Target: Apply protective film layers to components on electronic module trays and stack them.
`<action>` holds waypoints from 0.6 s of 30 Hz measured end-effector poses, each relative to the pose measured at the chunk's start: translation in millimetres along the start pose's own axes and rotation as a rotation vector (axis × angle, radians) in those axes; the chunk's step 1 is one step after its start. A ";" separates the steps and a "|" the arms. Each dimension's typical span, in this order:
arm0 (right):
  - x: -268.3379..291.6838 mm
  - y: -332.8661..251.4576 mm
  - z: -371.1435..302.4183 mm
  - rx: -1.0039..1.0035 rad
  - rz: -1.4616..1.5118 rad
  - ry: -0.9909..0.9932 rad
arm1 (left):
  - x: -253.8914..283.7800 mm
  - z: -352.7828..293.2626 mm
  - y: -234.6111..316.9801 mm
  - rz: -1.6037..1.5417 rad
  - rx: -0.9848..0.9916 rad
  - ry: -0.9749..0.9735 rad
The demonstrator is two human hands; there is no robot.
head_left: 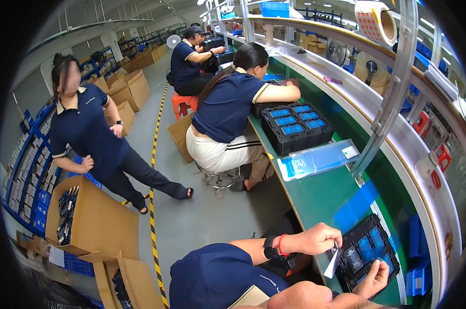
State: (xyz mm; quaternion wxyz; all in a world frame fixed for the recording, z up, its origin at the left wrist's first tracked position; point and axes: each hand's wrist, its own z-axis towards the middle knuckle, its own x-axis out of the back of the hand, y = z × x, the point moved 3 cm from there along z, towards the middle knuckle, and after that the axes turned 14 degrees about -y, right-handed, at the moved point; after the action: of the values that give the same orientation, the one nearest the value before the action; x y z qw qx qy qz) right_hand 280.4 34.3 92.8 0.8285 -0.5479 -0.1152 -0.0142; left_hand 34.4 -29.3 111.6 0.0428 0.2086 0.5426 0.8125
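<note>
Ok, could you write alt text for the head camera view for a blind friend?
A person at a green workbench pinches a white strip in the left hand, with the right hand at a black tray of blue pieces. Co-workers sit along the bench; another co-worker stands at left near cardboard boxes.

Worn at left on the head, facing down and outward in wide fisheye, bent toward the rim. Catches left hand (316, 239) and right hand (375, 278) up close at lower right; looks along the green surface (315, 201) past seated co-workers (225, 110) into the distance.
</note>
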 end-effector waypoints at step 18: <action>-51.0 -70.8 -59.8 0.510 -0.699 -0.419 | -66.1 -8.9 -21.9 -0.653 0.208 -0.039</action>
State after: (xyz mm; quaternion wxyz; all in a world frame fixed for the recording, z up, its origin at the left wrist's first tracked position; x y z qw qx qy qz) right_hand 230.7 -53.6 124.0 0.8409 -0.2470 -0.4568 -0.1524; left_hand 87.7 -47.6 69.7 0.2894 0.0428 0.6598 0.6921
